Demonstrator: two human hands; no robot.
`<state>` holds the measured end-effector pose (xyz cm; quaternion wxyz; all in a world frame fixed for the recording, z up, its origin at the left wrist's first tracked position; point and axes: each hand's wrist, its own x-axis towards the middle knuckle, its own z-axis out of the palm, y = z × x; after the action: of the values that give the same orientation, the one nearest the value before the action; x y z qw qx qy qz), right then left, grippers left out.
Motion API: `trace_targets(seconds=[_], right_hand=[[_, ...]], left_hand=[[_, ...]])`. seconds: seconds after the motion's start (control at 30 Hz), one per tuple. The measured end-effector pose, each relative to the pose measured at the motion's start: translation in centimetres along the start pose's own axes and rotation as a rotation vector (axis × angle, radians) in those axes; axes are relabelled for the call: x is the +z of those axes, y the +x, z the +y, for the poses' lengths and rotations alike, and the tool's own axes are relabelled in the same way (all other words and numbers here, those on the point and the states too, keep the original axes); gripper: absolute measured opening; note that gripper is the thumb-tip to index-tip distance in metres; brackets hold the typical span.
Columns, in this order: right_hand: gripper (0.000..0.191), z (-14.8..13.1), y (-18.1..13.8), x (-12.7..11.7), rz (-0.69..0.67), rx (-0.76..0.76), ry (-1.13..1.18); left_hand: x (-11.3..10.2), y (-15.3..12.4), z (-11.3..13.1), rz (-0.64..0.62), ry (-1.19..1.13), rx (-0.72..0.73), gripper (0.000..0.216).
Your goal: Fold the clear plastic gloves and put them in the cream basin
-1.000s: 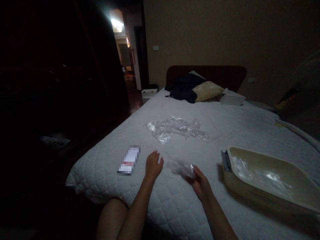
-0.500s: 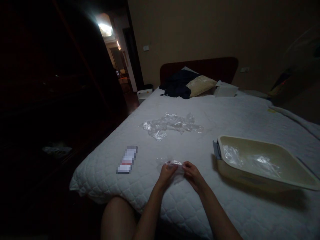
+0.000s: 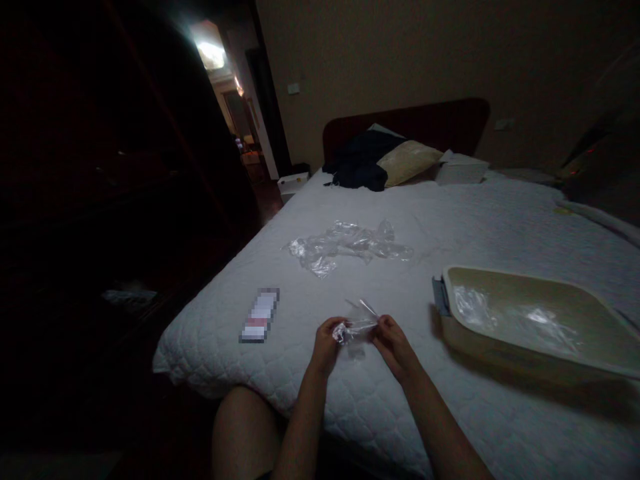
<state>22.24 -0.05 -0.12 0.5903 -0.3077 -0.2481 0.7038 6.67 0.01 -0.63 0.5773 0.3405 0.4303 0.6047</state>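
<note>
While the left hand [image 3: 327, 343] and right hand [image 3: 393, 347] each pinch one side of a clear bag [image 3: 356, 327], it spans between them, long axis running hand to hand, a loose edge pointing forward, with a tub [image 3: 480, 347] beyond the right hand's outer side.

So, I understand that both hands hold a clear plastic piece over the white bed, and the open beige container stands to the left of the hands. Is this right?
Only the side is wrong: in the head view, the open beige container stands to the right of the left hand and right hand. Both do hold the clear plastic piece over the white bed.
</note>
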Motion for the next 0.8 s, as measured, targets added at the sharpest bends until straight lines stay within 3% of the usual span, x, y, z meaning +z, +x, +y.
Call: trace_targets(seconds=[0.27,0.5,0.8], right_hand=[[0.018,-0.08,0.13,-0.39,0.048,0.051,0.096],[0.017,0.08,0.22,-0.42,0.029,0.021,0.048],[0.019,-0.11,-0.17,0.05,-0.025,-0.028,-0.158]], left_hand=[[-0.47,-0.17,0.69,0.049,-0.222,-0.002,0.018],[-0.55,0.25,0.61,0.088,-0.459,-0.165,0.029],[-0.16,-0.53,0.79,0.027,-0.218,-0.08,0.031]])
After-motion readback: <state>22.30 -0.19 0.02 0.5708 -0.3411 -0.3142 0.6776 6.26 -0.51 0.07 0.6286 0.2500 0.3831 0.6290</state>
